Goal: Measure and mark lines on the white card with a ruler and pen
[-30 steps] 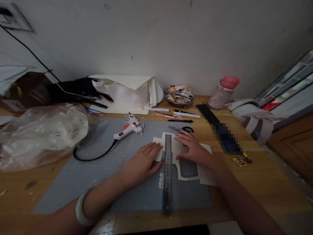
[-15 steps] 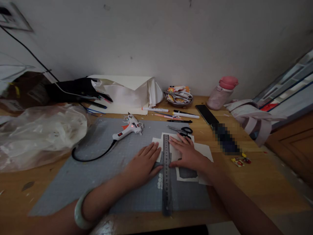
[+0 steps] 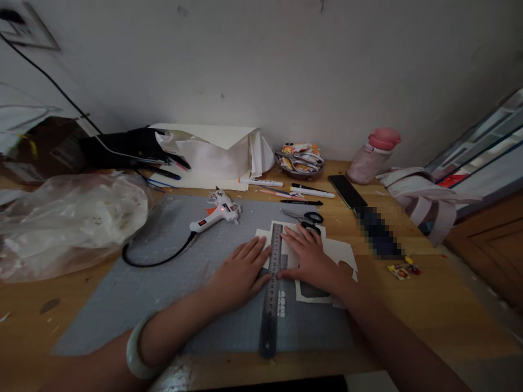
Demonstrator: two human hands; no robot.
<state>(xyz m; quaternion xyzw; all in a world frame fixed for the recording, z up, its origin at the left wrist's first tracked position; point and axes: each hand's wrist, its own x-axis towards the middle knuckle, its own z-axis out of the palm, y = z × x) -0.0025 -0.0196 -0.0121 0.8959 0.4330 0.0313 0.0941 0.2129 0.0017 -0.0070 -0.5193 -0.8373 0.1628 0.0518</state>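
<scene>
A metal ruler [image 3: 272,296] lies lengthwise over white paper [image 3: 339,249] and a grey cutting mat [image 3: 143,305], its near end tilted left. My left hand [image 3: 241,272] rests flat beside its left edge, fingers stretched out, thumb and fingertips at the edge. From the other side my right hand [image 3: 308,261] spreads over the paper, its fingertips at the ruler's right edge. Several small white discs [image 3: 281,304] are right of the ruler. Scissors [image 3: 311,219] lie just beyond my right fingers. Cut-out openings show in the paper, partly hidden by my right hand.
A white glue gun [image 3: 216,214] with a lit red light lies on the mat, its black cord curving left. Behind are markers [image 3: 312,191], a bowl [image 3: 300,170] and a pink-lidded bottle [image 3: 371,155]. A phone [image 3: 347,190] lies right, a plastic bag [image 3: 73,223] left.
The ruler's near end has swung to the left, so the small white discs now show on its right side instead of its left. Both hands stay in nearly the same place.
</scene>
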